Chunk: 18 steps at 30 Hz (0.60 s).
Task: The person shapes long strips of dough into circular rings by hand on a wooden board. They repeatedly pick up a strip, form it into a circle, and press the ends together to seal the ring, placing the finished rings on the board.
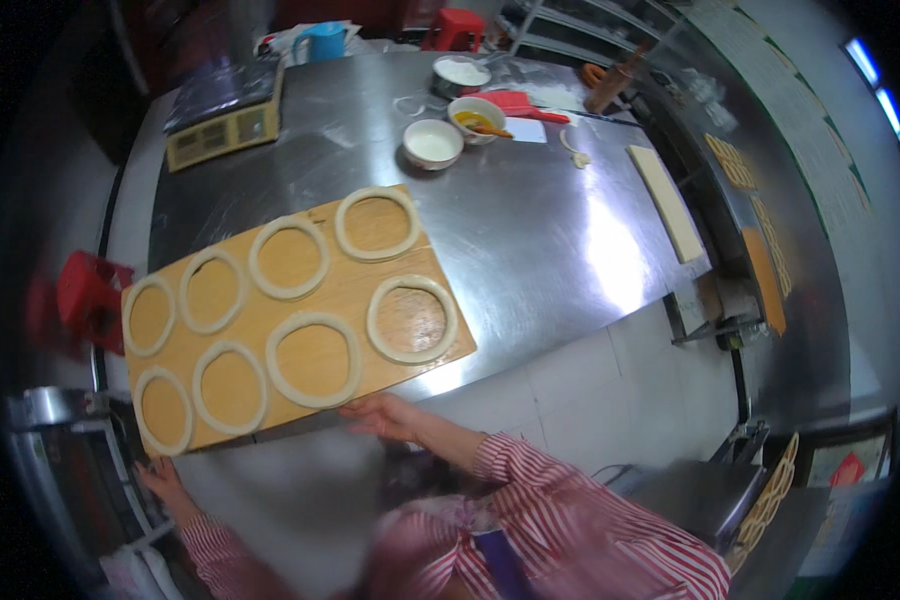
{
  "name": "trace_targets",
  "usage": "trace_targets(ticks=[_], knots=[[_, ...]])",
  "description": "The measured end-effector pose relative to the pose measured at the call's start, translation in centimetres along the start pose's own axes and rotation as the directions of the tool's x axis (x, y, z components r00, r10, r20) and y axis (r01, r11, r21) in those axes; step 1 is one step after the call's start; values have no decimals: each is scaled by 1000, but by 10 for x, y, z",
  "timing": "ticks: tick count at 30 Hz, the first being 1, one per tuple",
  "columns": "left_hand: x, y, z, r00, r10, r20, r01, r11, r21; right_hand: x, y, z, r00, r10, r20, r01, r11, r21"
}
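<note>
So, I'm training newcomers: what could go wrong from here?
The wooden board seems to jut past the edge of the table, so it might tip if the left hand or right hand slips. Several dough rings lie close to its rim and could slide off if the board tilts.

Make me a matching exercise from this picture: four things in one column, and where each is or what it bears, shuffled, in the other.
Things:
1. Left hand
2. Wooden board
3. Long pale strip
4. Right hand

Places and states:
A. Near the right end of the metal table
B. At the board's long near edge, away from its corners
C. By the board's near left corner
D. Bearing eight pale dough rings in two rows

Right pairs: 1-C, 2-D, 3-A, 4-B
</note>
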<state>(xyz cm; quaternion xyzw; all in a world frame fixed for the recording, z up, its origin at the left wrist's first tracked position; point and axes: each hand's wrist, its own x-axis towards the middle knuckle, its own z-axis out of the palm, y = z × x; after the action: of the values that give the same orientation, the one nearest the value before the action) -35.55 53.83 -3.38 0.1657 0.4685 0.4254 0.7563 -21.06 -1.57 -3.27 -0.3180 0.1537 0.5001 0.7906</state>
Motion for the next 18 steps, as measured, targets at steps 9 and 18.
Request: trace_targets(ticks=[9,18], knots=[[-235,-224,67,890,-28,454,-239,821,518,-133,-14,-83,955,-242,-173,176,929,-326],[-454,-390,-45,228,-833,504,-785,149,601,-446,49,-224,586,-169,-793,416,902,115]])
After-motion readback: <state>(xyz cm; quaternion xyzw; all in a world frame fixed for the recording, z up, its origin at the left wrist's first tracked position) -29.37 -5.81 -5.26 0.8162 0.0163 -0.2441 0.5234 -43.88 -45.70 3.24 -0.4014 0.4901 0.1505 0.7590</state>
